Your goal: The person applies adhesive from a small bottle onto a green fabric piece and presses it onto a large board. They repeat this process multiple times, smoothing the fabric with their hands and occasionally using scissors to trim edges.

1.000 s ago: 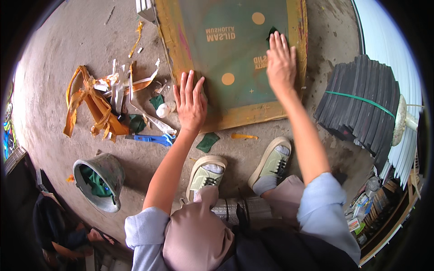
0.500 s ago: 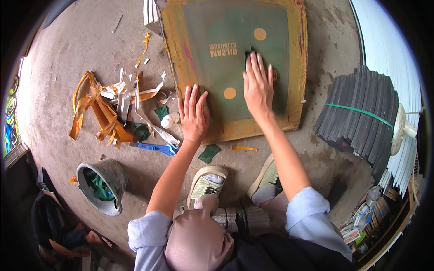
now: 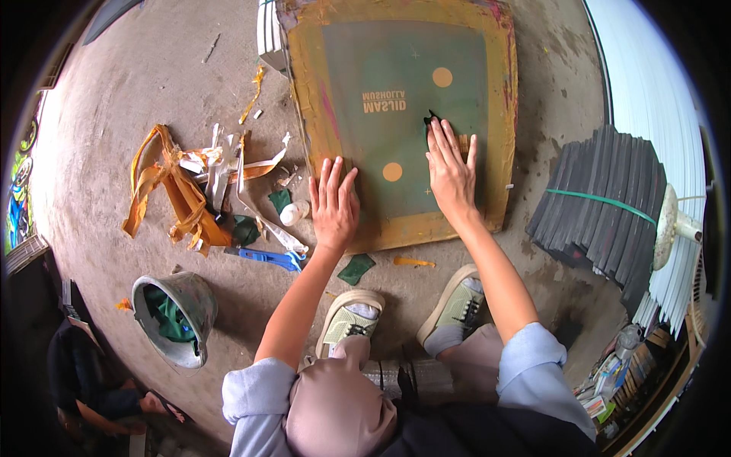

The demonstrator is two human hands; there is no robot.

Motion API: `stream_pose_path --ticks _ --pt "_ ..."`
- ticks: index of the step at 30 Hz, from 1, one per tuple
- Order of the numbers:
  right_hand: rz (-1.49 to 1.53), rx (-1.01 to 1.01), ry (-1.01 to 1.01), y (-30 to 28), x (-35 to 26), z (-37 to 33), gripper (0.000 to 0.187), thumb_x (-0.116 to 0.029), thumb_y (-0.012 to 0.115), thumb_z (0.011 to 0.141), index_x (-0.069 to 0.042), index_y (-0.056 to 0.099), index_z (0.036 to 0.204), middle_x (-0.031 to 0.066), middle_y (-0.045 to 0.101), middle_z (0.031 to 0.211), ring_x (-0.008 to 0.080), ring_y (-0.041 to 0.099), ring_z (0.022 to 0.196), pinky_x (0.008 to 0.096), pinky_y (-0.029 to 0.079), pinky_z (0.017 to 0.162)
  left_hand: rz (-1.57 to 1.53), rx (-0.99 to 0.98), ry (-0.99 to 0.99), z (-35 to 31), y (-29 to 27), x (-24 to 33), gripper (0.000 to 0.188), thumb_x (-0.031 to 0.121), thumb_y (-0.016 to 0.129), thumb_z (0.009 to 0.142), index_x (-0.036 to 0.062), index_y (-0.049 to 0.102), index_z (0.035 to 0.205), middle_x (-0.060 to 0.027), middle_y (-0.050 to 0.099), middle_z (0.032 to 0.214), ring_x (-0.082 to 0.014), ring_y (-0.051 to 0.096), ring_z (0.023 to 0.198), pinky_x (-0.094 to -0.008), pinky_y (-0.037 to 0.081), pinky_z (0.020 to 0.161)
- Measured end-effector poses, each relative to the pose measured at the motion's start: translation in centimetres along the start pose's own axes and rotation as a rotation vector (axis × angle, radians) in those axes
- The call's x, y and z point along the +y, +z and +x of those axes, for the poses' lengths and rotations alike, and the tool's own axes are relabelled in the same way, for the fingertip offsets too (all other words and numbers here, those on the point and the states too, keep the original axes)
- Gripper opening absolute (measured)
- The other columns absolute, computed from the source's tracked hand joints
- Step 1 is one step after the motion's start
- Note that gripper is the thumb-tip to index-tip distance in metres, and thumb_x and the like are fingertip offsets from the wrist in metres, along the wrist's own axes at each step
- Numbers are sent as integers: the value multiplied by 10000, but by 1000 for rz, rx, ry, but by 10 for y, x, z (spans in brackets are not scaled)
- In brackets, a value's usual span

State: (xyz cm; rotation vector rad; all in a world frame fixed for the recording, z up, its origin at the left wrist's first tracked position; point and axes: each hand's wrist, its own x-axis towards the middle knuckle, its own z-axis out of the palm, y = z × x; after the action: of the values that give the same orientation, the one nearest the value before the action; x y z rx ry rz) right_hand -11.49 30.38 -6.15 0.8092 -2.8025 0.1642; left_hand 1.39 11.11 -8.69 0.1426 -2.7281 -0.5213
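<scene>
A silk-screen frame [image 3: 381, 230] taped in yellow-brown lies on the concrete, its green mesh [image 3: 381, 145] marked with pale lettering and two pale circles. My left hand [image 3: 334, 204] rests flat on the frame's lower left border, fingers spread, holding nothing. On the mesh, my right hand [image 3: 452, 169] presses a dark green cloth [image 3: 431, 118] under its fingers; only the cloth's tip shows past them. Beside my left hand are a small white bottle [image 3: 294, 212], a blue cutter knife [image 3: 268, 257] and green cloth scraps [image 3: 356, 269].
Crumpled orange tape [image 3: 179, 194] and white strips litter the floor at left. A grey bucket [image 3: 199, 301] with green cloth inside lies tilted nearer me. To the right stands a strapped stack of dark sheets [image 3: 601, 202] by white sheets [image 3: 655, 107]. Another person [image 3: 91, 373] sits lower left.
My right hand has slid slightly right and nearer me over the mesh with the cloth. My left hand keeps its place on the border. The whole view has shifted slightly.
</scene>
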Motion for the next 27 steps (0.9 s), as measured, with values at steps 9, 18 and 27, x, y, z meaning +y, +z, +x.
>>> stream_pose_path --ticks 9,18,27 --pt "27 37 -25 2 -5 30 425 -205 518 950 -110 494 1364 -10 425 1464 154 352 1374 515 213 1155 14 -3 -6 3 2 -3 462 55 483 874 139 470 1328 -97 388 1462 -289 329 1392 -514 217 1144" --pt "127 192 175 7 39 35 430 -84 474 940 32 453 1353 151 390 1472 313 348 1376 507 234 1152 -12 -18 -9 2 -1 5 483 43 496 855 140 483 1327 -84 395 1467 -275 345 1388 -503 232 1140" --pt "-26 35 35 -5 38 19 349 -151 467 958 -54 580 1273 54 427 1466 234 319 1401 485 225 1158 -59 -9 4 5 0 3 480 58 520 865 133 452 1334 -99 388 1456 -300 319 1394 -522 211 1143"
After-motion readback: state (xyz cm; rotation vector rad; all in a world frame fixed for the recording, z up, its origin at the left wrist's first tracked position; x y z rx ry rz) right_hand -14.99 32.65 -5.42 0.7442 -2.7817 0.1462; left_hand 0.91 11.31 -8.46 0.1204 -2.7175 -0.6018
